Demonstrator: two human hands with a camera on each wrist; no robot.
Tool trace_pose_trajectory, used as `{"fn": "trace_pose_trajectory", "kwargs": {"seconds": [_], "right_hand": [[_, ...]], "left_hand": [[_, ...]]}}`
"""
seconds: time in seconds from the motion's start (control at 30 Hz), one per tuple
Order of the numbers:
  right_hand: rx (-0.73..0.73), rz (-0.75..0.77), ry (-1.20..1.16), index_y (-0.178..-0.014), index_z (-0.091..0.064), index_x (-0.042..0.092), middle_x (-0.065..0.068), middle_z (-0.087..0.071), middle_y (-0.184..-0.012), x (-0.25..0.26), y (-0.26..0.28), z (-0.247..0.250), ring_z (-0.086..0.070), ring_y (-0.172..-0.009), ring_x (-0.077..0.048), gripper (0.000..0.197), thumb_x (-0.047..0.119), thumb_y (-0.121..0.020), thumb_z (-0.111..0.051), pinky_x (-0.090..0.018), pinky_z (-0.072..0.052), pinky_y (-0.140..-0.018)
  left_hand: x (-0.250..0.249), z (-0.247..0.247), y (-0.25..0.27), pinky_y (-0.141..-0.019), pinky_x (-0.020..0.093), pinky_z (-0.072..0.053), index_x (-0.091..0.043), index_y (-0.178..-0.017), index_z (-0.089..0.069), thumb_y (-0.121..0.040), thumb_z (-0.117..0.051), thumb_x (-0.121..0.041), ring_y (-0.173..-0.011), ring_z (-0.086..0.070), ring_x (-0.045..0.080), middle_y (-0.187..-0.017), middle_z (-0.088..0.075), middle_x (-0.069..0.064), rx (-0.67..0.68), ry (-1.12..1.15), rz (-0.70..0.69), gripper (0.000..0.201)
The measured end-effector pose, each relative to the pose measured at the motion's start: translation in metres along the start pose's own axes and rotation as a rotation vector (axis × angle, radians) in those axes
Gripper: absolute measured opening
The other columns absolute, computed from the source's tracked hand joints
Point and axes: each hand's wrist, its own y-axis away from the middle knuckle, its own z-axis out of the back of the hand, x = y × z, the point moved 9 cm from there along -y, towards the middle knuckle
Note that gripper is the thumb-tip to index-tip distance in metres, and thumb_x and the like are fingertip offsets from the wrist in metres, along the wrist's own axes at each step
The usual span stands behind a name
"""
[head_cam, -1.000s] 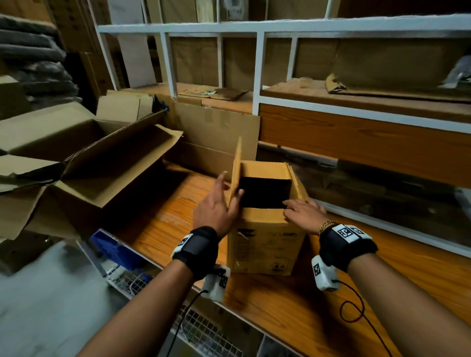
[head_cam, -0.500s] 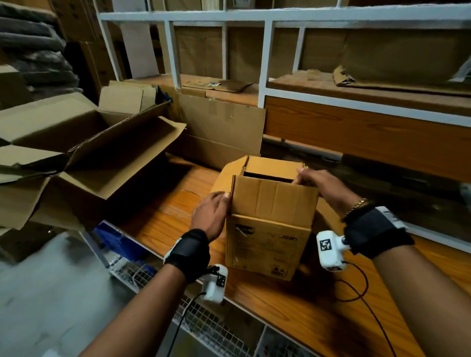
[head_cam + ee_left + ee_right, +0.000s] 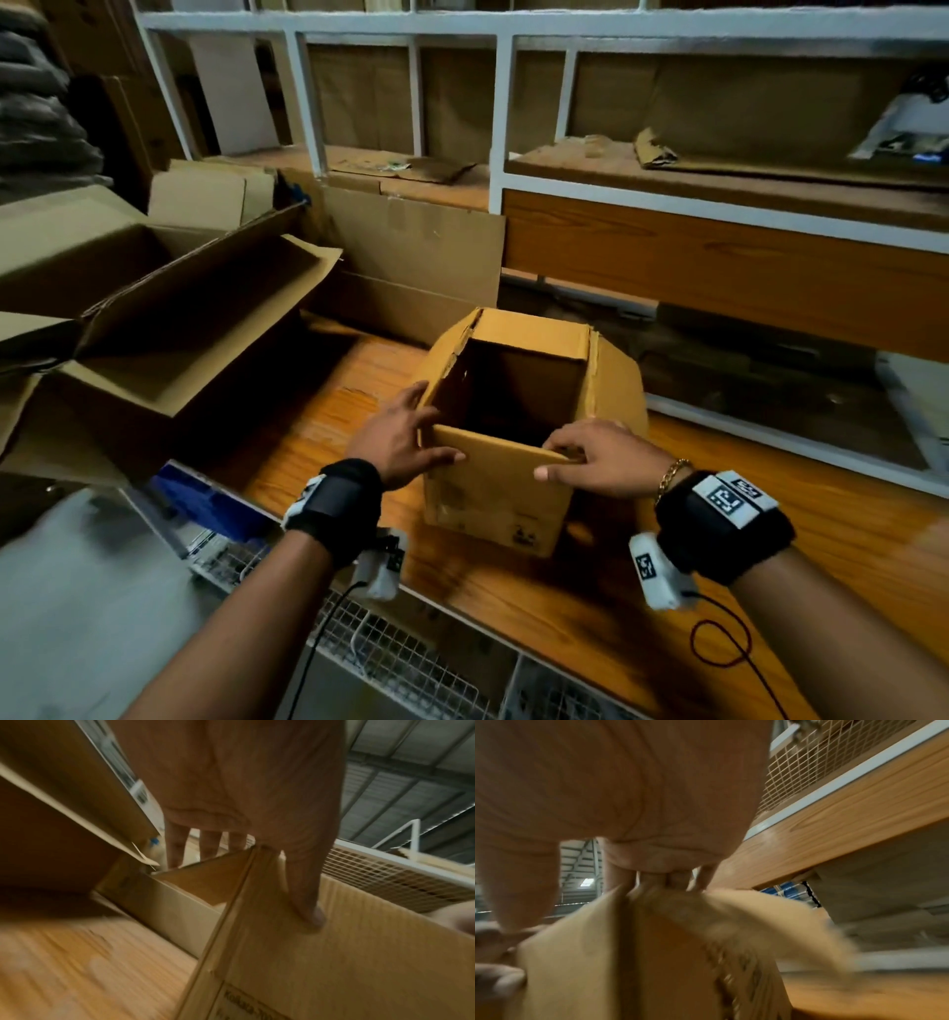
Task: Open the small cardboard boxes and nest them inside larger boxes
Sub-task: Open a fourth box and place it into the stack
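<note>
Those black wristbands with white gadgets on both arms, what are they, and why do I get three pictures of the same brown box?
No machine here: a person works with bare hands. Each black wristband carries a small white camera, and a third camera sits on the head. The wide picture is the head view, looking down; the two close, blurry ones look along each hand from the wrist.

On the orange-brown wooden tabletop stands a small brown cardboard box, its top open and its flaps folded outward. The left hand grips its near left corner, thumb on the front face. The right hand pinches the near flap at the right corner, fingers over the edge. To the left lies a larger open cardboard box, untouched. White shelving holding flat cardboard stands behind.
</note>
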Motion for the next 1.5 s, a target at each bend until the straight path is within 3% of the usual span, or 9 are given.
{"fn": "trace_pose_trajectory", "kwargs": {"seconds": [0.17, 0.4, 0.5, 0.67, 0.77, 0.9, 1.03, 1.23, 1.5], "right_hand": [[0.028, 0.033, -0.227, -0.127, -0.059, 0.034, 0.012, -0.06, -0.124, 0.016, -0.001, 0.007, -0.054, -0.112, -0.008, 0.045, 0.06, -0.092, -0.046, -0.037, -0.045, -0.097], [0.17, -0.193, 0.202, -0.129, -0.056, 0.035, 0.006, -0.057, -0.133, -0.012, -0.051, 0.002, -0.041, -0.131, -0.02, 0.065, 0.072, -0.093, -0.016, -0.048, -0.02, -0.105], [0.181, -0.331, 0.356, -0.149, -0.034, 0.033, -0.004, -0.028, -0.159, -0.046, -0.079, 0.023, -0.024, -0.145, -0.03, 0.074, 0.076, -0.089, -0.026, -0.053, -0.018, -0.111], [-0.115, -0.453, 0.199, -0.155, -0.011, 0.034, -0.005, 0.011, -0.164, -0.087, -0.103, 0.087, 0.001, -0.15, -0.035, 0.085, 0.065, -0.088, -0.051, -0.058, -0.01, -0.116], [-0.079, -0.501, 0.068, -0.156, -0.013, 0.029, -0.005, 0.007, -0.165, -0.114, -0.114, 0.085, -0.009, -0.149, -0.035, 0.087, 0.061, -0.087, -0.056, -0.051, -0.018, -0.119], [-0.015, -0.453, -0.108, -0.156, -0.013, 0.018, -0.009, -0.024, -0.16, -0.122, -0.119, 0.052, -0.041, -0.137, -0.032, 0.084, 0.05, -0.092, -0.057, -0.034, -0.038, -0.107], [-0.106, -0.532, -0.261, -0.156, 0.004, 0.027, -0.014, -0.034, -0.156, -0.125, -0.121, 0.039, -0.048, -0.13, -0.039, 0.083, 0.052, -0.096, -0.048, -0.041, -0.046, -0.099], [-0.346, -0.486, -0.165, -0.156, 0.001, 0.034, -0.008, -0.022, -0.161, -0.123, -0.129, 0.077, -0.032, -0.142, -0.034, 0.072, 0.057, -0.098, -0.035, -0.046, -0.031, -0.11], [-0.128, -0.571, -0.212, -0.157, -0.001, 0.025, -0.01, 0.001, -0.164, -0.13, -0.154, 0.051, -0.012, -0.149, -0.034, 0.09, 0.048, -0.092, -0.058, -0.045, -0.022, -0.118]], "left_hand": [[0.011, 0.012, -0.01, -0.114, 0.049, -0.031, -0.043, -0.139, -0.043, -0.081, -0.055, -0.068, -0.145, -0.021, 0.028, -0.162, -0.011, 0.0, 0.035, -0.139, 0.049, 0.064], [-0.014, 0.008, 0.008, -0.114, 0.056, -0.024, -0.035, -0.114, -0.063, -0.082, -0.03, -0.08, -0.143, -0.022, 0.027, -0.159, -0.015, -0.001, -0.072, -0.019, -0.016, 0.064], [-0.017, 0.009, 0.014, -0.114, 0.059, -0.005, -0.038, -0.105, -0.066, -0.085, -0.034, -0.077, -0.143, -0.019, 0.021, -0.155, -0.019, -0.004, -0.108, -0.061, 0.003, 0.054], [-0.016, 0.006, 0.013, -0.114, 0.056, -0.019, -0.035, -0.108, -0.067, -0.08, -0.037, -0.081, -0.141, -0.02, 0.019, -0.149, -0.03, -0.005, -0.076, 0.053, -0.022, 0.063], [-0.013, 0.0, 0.015, -0.115, 0.054, -0.021, -0.034, -0.113, -0.065, -0.078, -0.035, -0.083, -0.142, -0.015, 0.019, -0.147, -0.034, -0.006, -0.041, 0.084, -0.001, 0.067], [-0.015, -0.001, 0.017, -0.116, 0.051, -0.022, -0.033, -0.123, -0.06, -0.08, -0.033, -0.082, -0.145, -0.011, 0.02, -0.143, -0.038, -0.007, -0.01, 0.075, 0.028, 0.07], [-0.016, 0.001, 0.014, -0.112, 0.051, -0.026, -0.034, -0.121, -0.06, -0.082, -0.031, -0.081, -0.142, -0.013, 0.022, -0.133, -0.043, -0.006, 0.015, 0.045, 0.01, 0.066], [-0.016, 0.001, 0.014, -0.108, 0.049, -0.029, -0.036, -0.112, -0.062, -0.082, -0.033, -0.081, -0.139, -0.015, 0.017, -0.122, -0.049, -0.013, 0.012, 0.062, -0.04, 0.061], [-0.014, 0.0, 0.012, -0.105, 0.049, -0.033, -0.036, -0.107, -0.061, -0.082, -0.031, -0.081, -0.136, -0.018, 0.019, -0.116, -0.05, -0.011, 0.03, 0.048, -0.045, 0.06]]}}
